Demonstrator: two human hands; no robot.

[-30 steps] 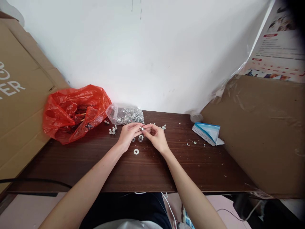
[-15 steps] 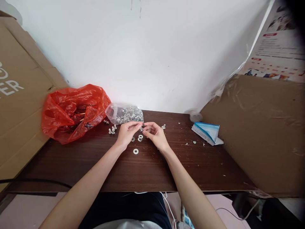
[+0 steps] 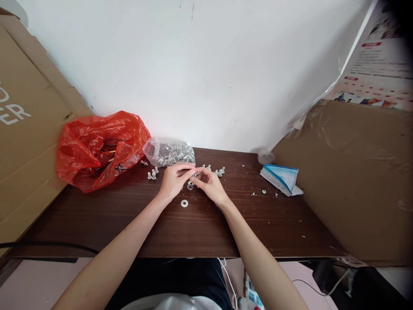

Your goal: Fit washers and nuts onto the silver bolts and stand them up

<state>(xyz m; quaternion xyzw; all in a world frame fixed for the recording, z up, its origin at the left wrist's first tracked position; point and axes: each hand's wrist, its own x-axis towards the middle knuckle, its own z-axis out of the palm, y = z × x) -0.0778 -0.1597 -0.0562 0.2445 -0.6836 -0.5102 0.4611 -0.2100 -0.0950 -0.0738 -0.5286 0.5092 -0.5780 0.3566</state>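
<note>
My left hand [image 3: 173, 180] and my right hand [image 3: 209, 183] meet over the dark wooden table [image 3: 180, 224], fingertips pinched together on a small metal bolt [image 3: 193, 175]. Just under the fingertips lies a washer [image 3: 190, 186], and another washer [image 3: 184, 203] rests nearer to me. Loose bolts [image 3: 152, 174] stand left of my left hand, and more bolts [image 3: 219, 172] lie beyond my right hand. A clear plastic bag of metal hardware [image 3: 169, 153] sits right behind my hands.
A crumpled red plastic bag [image 3: 98, 146] lies at the table's back left. A blue and white packet [image 3: 280, 178] sits at the right with small scraps near it. Cardboard panels [image 3: 355, 172] flank both sides, and a white wall stands behind.
The hands stay together at the same spot; the fingers have shifted slightly around the small bolt. The view moved a little.
</note>
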